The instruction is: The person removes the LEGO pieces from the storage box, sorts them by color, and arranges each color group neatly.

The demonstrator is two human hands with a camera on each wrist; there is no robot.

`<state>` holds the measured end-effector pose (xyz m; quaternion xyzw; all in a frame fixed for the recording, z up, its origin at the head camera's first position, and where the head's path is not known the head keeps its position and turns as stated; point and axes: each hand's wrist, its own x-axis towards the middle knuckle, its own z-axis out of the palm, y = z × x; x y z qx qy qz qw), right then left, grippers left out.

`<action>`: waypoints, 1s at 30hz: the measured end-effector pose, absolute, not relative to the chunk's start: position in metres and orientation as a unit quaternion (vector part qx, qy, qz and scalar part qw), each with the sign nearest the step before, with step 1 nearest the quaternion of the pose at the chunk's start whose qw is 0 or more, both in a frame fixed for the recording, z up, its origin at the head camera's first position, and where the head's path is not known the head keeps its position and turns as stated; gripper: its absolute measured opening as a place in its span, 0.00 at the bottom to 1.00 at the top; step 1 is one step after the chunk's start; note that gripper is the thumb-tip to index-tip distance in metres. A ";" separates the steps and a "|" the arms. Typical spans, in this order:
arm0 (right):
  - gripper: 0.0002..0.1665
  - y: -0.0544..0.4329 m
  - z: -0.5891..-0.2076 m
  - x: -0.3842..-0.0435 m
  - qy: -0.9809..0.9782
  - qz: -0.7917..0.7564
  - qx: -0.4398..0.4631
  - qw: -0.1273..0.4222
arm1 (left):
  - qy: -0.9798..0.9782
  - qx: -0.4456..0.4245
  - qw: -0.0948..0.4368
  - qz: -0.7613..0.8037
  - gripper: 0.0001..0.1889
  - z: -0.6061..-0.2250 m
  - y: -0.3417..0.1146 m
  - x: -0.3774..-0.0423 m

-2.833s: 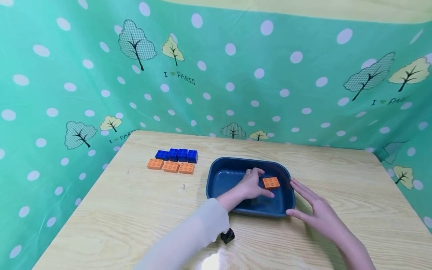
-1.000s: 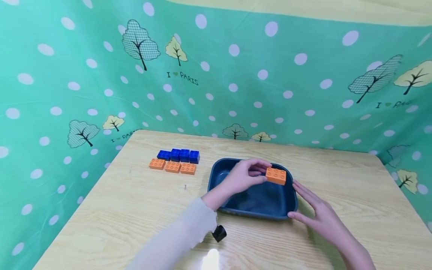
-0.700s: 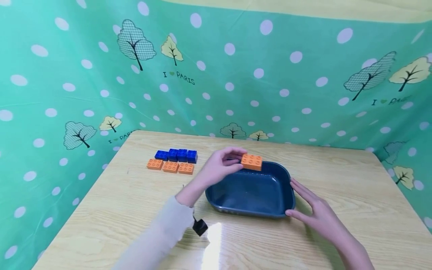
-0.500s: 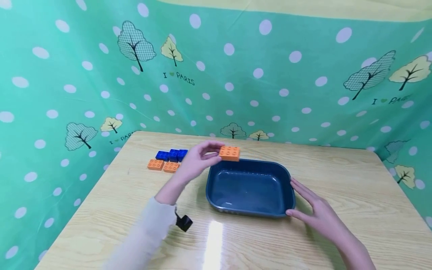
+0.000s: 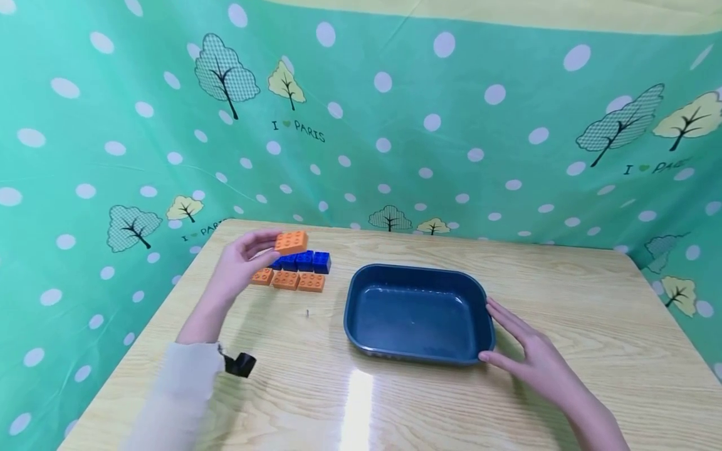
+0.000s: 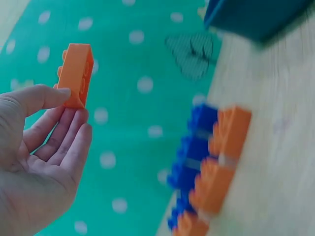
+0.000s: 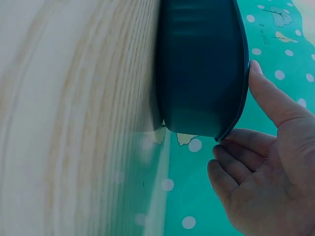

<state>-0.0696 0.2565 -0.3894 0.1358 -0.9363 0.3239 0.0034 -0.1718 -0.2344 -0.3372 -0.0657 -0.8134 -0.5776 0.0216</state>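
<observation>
My left hand (image 5: 232,268) pinches an orange building brick (image 5: 291,243) between thumb and fingers, raised above the far left of the table. In the left wrist view the thumb presses one face of that brick (image 6: 74,73), its studs facing left. Below it lie a row of blue bricks (image 5: 305,260) and a row of three orange bricks (image 5: 286,280), partly hidden by the held brick and hand. My right hand (image 5: 524,347) touches the right end of a dark blue basin (image 5: 414,319), thumb and fingers spread along its rim. Inside the basin I see only its bare floor.
The wooden table (image 5: 440,407) has a bright glare near its front. A black wrist camera (image 5: 241,364) hangs from the left sleeve. Behind the table a green dotted cloth (image 5: 383,125) hangs. A small dark mark (image 5: 307,312) shows left of the basin.
My left hand has lifted the orange brick out of the basin and carried it left, to above the brick rows. The right hand has stayed at the basin's end.
</observation>
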 end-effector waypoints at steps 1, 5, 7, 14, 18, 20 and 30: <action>0.48 0.257 -0.389 -0.070 -0.936 0.324 0.136 0.004 | -0.819 -0.057 0.028 -0.570 0.27 -0.339 -0.243 -0.171; 0.48 0.256 -0.389 -0.070 -0.935 0.326 0.138 0.008 | -0.836 -0.025 0.054 -0.545 0.28 -0.348 -0.277 -0.169; 0.47 0.255 -0.388 -0.071 -0.935 0.327 0.140 0.007 | -0.847 -0.008 0.062 -0.528 0.28 -0.354 -0.293 -0.169; 0.47 0.256 -0.386 -0.073 -0.936 0.325 0.139 0.003 | -0.871 0.050 0.034 -0.487 0.30 -0.374 -0.338 -0.174; 0.48 0.258 -0.385 -0.072 -0.937 0.321 0.136 0.001 | -0.889 0.063 -0.018 -0.454 0.30 -0.384 -0.356 -0.180; 0.48 0.259 -0.385 -0.071 -0.937 0.321 0.135 0.001 | -0.896 0.065 -0.047 -0.437 0.30 -0.388 -0.363 -0.183; 0.48 0.260 -0.384 -0.068 -0.939 0.317 0.134 0.000 | -0.901 0.067 -0.104 -0.416 0.30 -0.404 -0.372 -0.193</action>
